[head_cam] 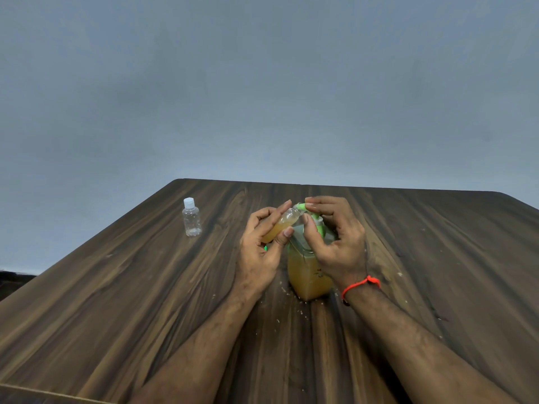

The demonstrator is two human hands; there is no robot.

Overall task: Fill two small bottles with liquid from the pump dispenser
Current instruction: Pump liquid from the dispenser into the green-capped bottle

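I see the left hand (259, 243) pinching a tilted small bottle (281, 225) at the pump dispenser (309, 266) spout — the right hand (335, 237) curls over the pump, hiding it. A capped empty bottle (191, 217) stands apart, left on the table (116, 301).

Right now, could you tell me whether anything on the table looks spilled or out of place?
Yes: small pale specks are scattered on the table around the base of the pump dispenser; whether droplets or crumbs, I cannot tell. Otherwise nothing stands out: the capped, empty bottle stands upright to the left.
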